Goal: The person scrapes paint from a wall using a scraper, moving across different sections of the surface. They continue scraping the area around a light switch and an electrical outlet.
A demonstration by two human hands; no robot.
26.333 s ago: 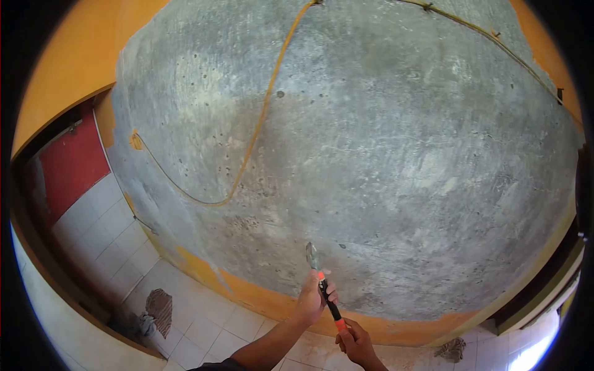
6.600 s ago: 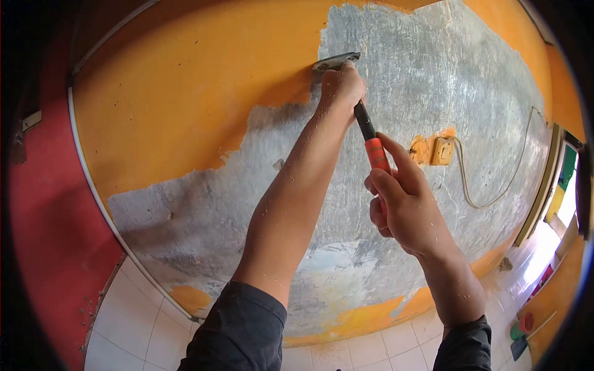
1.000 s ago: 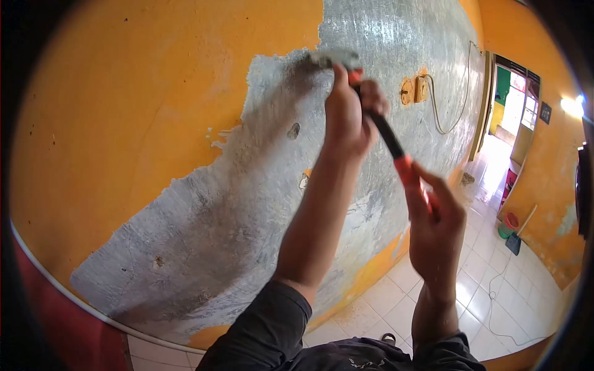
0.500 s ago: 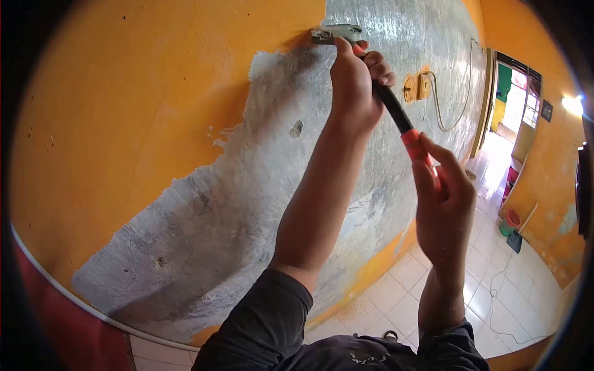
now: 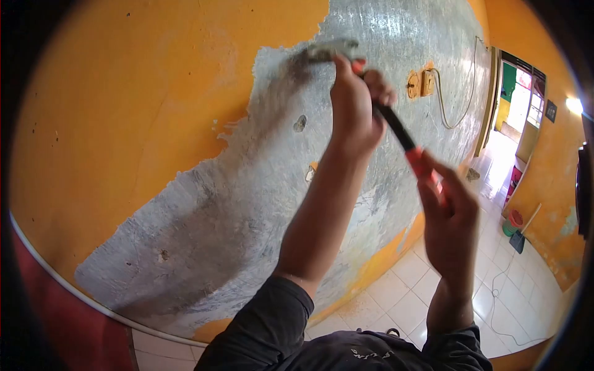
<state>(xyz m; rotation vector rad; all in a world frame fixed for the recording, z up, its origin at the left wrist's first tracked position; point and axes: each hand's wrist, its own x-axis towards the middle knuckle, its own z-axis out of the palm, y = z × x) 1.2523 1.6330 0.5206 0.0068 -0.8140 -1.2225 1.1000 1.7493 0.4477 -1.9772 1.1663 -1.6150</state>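
A long-handled wall scraper [image 5: 399,128] with a black shaft and red grip slants across the wall, its metal head motion-blurred. My left hand [image 5: 357,102] is closed around the shaft just below the head, thumb up against it. Lower down, my right hand [image 5: 453,207] grips the red end of the handle. The head overlaps bare grey plaster, just beside the edge of the orange paint [image 5: 154,93]. Grey plaster [image 5: 204,229] spreads in a ragged-edged patch below and to the right.
An orange wall socket [image 5: 427,83] with a plugged-in cable [image 5: 440,111] is right of my hands. A doorway [image 5: 516,99] stands beyond. A bucket [image 5: 512,222] and a long-handled dustpan [image 5: 518,240] are on the white tiled floor [image 5: 383,294]. Red surface [image 5: 68,309] lies at lower left.
The scraper head has slid down the wall, away from the upper paint edge, with both hands moving along with it. The view has shifted slightly.
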